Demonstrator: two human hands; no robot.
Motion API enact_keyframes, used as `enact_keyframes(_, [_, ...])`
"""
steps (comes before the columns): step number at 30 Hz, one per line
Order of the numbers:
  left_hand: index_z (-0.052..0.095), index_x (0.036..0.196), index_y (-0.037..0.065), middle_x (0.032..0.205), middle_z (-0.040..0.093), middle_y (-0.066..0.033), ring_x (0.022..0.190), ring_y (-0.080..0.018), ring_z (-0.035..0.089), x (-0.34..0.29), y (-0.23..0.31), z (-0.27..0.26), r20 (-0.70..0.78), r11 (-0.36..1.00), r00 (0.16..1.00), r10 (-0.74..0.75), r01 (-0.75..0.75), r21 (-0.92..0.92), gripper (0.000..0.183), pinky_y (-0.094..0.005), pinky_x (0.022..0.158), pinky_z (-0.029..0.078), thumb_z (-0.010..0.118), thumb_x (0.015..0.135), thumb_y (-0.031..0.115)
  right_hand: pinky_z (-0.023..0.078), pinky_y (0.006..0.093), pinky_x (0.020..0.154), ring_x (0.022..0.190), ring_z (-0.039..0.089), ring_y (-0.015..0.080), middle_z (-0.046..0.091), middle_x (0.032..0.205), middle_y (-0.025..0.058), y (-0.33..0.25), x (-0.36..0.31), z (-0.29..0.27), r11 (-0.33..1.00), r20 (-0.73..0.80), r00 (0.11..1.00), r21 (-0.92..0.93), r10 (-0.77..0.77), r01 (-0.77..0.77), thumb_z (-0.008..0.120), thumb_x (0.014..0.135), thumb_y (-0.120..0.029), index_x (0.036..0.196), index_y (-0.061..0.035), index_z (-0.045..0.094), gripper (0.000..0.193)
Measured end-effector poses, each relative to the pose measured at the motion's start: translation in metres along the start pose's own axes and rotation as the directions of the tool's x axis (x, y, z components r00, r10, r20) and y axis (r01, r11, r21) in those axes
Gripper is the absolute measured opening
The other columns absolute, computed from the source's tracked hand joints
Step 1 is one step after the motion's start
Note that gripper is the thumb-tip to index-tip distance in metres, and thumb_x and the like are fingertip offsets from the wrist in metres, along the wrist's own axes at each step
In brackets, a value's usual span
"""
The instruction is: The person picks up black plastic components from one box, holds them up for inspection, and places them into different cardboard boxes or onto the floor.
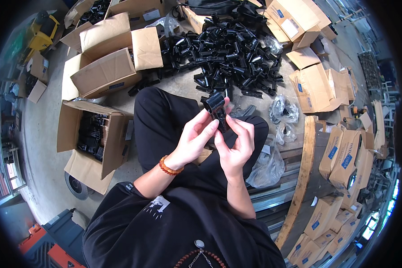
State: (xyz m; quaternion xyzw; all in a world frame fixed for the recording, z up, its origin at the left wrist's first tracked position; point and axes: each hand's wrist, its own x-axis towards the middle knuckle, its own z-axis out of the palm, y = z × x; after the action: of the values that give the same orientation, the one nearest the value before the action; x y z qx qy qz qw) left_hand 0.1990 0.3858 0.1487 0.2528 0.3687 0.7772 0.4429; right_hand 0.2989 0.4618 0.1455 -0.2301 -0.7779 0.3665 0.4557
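Note:
Between both hands, above my crossed legs, is a glossy black tubular fitting [215, 103] with a round open end turned up and to the left. My left hand [195, 137] grips it from the left, thumb along its side; an orange beaded bracelet is on that wrist. My right hand [237, 145] closes on its lower right side with thumb and fingers. The fingers hide part of the fitting's lower end. Just beyond lies a large heap of similar black fittings [223, 56] on the concrete floor.
At left, an open cardboard box [116, 147] holds black parts, with another box [105, 73] behind it. Clear plastic bags [267, 167] lie right of my knee. A wooden beam [301, 178] and metal profiles run along the right, beside stacked cartons [344, 156]. A dark disc [77, 186] lies at left.

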Motion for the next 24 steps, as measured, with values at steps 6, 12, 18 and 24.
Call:
enact_keyframes(6, [0.039, 0.142, -0.003, 0.144, 0.047, -0.0171, 0.131, -0.0228, 0.048, -0.003, -0.019, -0.013, -0.051, 0.984, 0.992, -0.117, 0.123, 0.128, 0.042, -0.0307, 0.104, 0.042, 0.042, 0.102, 0.007, 0.049, 0.0388, 0.088, 0.099, 0.061, 0.0296, 0.065, 0.103, 0.0104, -0.005, 0.003, -0.009, 0.998, 0.031, 0.999, -0.060, 0.012, -0.011, 0.080, 0.069, -0.001, 0.109, -0.0031, 0.066, 0.043])
enact_keyframes(12, [0.036, 0.143, -0.005, 0.145, 0.045, -0.0209, 0.134, -0.0301, 0.045, 0.006, -0.019, -0.003, -0.009, 0.983, 0.995, -0.103, 0.103, 0.150, 0.046, -0.0419, 0.113, 0.036, 0.048, 0.101, 0.009, 0.050, 0.0393, 0.085, 0.099, 0.062, 0.0298, 0.064, 0.103, 0.0108, 0.009, -0.007, -0.014, 0.998, -0.015, 1.000, -0.060, 0.003, -0.003, 0.077, 0.070, 0.000, 0.112, -0.0038, 0.064, 0.044])
enact_keyframes(18, [0.039, 0.142, -0.003, 0.140, 0.050, -0.0196, 0.132, -0.0286, 0.048, 0.019, -0.031, -0.002, -0.064, 0.964, 0.975, -0.214, 0.222, 0.149, 0.044, -0.0402, 0.110, 0.040, 0.049, 0.101, 0.011, 0.050, 0.0396, 0.087, 0.099, 0.063, 0.0292, 0.063, 0.104, 0.0096, 0.030, -0.008, -0.028, 0.999, -0.003, 0.999, -0.033, 0.032, -0.032, 0.081, 0.069, -0.009, 0.113, -0.0063, 0.062, 0.048])
enact_keyframes(24, [0.031, 0.148, 0.001, 0.140, 0.051, -0.0164, 0.134, -0.0274, 0.047, 0.032, -0.036, -0.008, -0.088, 0.941, 0.937, -0.338, 0.340, 0.006, 0.053, -0.0374, 0.105, 0.045, 0.049, 0.102, 0.020, 0.051, 0.0279, 0.061, 0.063, 0.065, 0.0145, 0.069, 0.079, 0.0080, 0.202, -0.021, -0.143, 0.833, -0.430, 0.783, -0.117, 0.448, -0.541, 0.066, 0.088, -0.010, 0.085, -0.0034, 0.066, 0.007])
